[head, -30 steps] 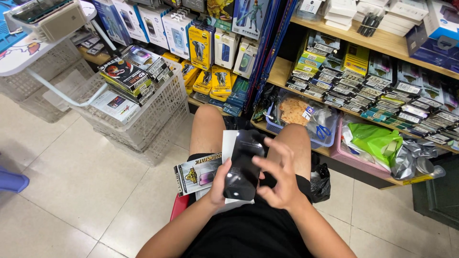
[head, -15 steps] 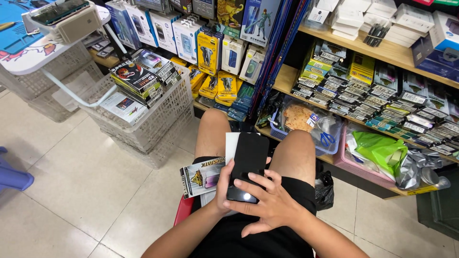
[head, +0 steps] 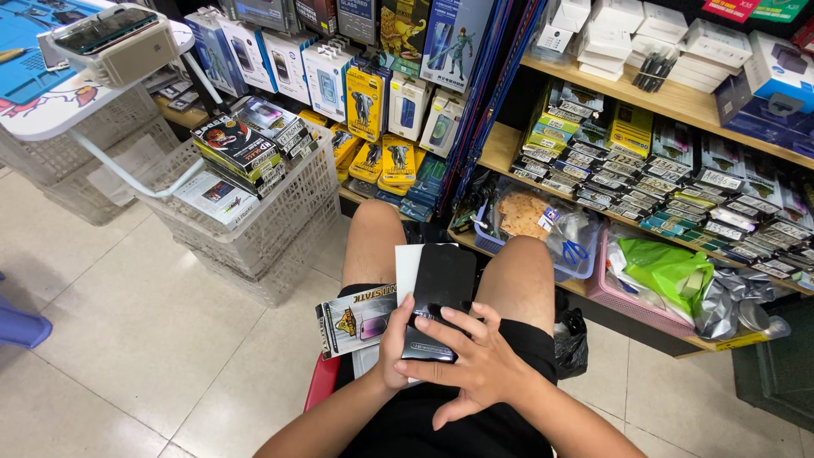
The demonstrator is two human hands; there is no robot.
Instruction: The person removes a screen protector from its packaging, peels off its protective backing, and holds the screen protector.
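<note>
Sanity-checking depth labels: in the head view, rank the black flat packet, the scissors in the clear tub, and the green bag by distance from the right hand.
From the right hand:
1. Black flat packet, under its fingers, in the lap.
2. Blue-handled scissors, in the clear tub, up and to the right.
3. Green bag, in the pink basket, farther right.

Pale tiled floor [head: 127, 339], wooden shelves [head: 678, 102], white plastic baskets [head: 271, 229]
</note>
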